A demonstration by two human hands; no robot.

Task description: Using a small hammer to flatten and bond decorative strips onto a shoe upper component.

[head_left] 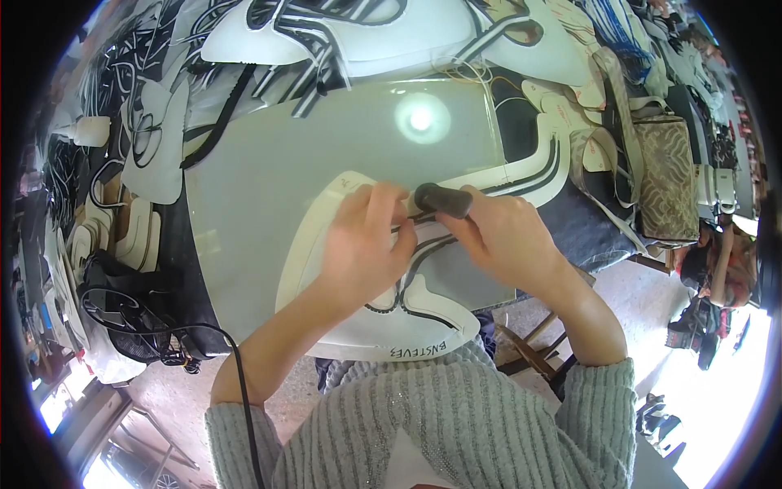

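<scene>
Left hand (362,244): flat, fingers spread, pinning white shoe upper (326,281).
Right hand (509,240): closed round dark tool handle (444,200).
Risk: upper slipping, tool possibly marring stripe.

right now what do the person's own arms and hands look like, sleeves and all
Both hands, the left hand and the right hand, are bare: no gloves, rings or watch show. The forearms are bare too. The grey ribbed knit sweater has its sleeves pushed up toward the elbows, with thick ribbed cuffs bunched there. The knit has vertical ribs and a faint sparkle across the chest.
</scene>
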